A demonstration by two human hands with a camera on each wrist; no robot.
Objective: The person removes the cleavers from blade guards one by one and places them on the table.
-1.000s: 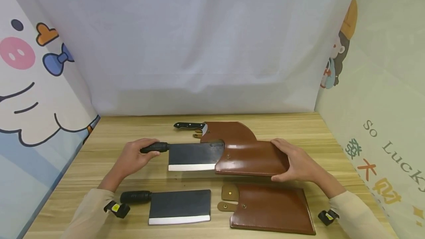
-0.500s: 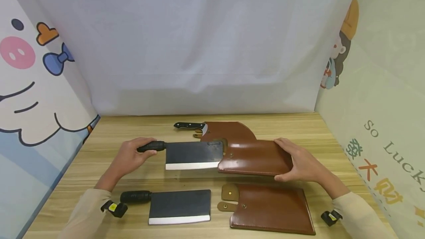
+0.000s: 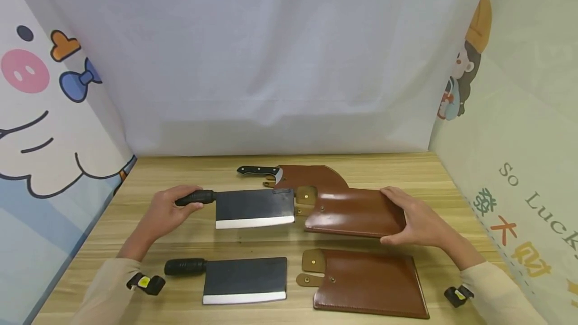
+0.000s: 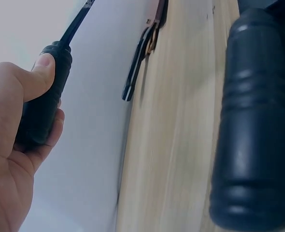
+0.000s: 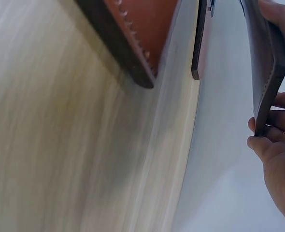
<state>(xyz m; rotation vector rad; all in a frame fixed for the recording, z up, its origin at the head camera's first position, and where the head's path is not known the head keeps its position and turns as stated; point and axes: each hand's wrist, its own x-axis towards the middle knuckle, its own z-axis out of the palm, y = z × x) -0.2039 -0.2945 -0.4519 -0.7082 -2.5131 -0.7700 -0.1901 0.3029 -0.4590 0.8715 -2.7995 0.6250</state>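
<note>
- While the near sheath, a wide brown leather case [image 3: 370, 283] with a stitched edge, lies flat on the pale wood-grain table [image 3: 135, 177], all places below are told from it.
- Beyond it and well to its left, the left hand [image 3: 168, 210] grips the ribbed black handle [image 3: 198, 197] of the held cleaver, a broad dark rectangular blade with a pale cutting edge [image 3: 254, 208]; in the left wrist view the thumb lies along that handle.
- That blade is raised above the table, beyond the near sheath and to its left, and is wholly outside any case.
- Directly beyond the near sheath, the held sheath, a matching brown leather case [image 3: 356, 212], is lifted above the wood with its mouth and two tan snap tabs [image 3: 307, 196] facing left.
- On that lifted case's far end, the right hand [image 3: 417, 218] has its thumb on the near side and its fingers around the back, pinching it.
- The held cleaver's tip is just beside those tabs; whether they touch, I cannot tell.
- Left of the near sheath and apart from it, a second cleaver with a dark blade, pale edge and thick black handle [image 3: 245, 281] lies flat, handle pointing left.
- Farthest beyond the near sheath, a riveted black knife handle [image 3: 259, 170] sticks out leftward from a curved brown leather case [image 3: 311, 175], which the held sheath partly covers in the head view.
- Behind everything, well beyond the near sheath, hangs a white cloth [image 3: 280, 64].
</note>
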